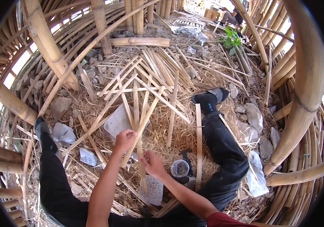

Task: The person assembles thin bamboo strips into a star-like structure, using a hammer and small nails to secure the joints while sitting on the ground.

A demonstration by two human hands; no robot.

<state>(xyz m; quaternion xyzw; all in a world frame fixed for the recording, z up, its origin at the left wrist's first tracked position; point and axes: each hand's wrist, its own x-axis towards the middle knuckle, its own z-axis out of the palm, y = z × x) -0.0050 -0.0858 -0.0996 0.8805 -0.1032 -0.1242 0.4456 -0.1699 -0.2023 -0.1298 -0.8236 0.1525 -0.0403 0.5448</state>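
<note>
"Straw covers the brown, littered ground (184, 142) between slatted bamboo walls (313, 151). Where's the strip?"

"Pale flat bamboo strip (143, 177): at the right hand (152, 163), fingers closed on it. Its long axis runs lengthwise, from over the rough grey block (154, 191) below that grip to well ahead."

"And the left hand (125, 140)?"

"Ahead and left of that grip, fingers curled by a slanting tan bamboo strip (145, 121); whether clamped, I can't tell. Right's nearer the block."
</note>
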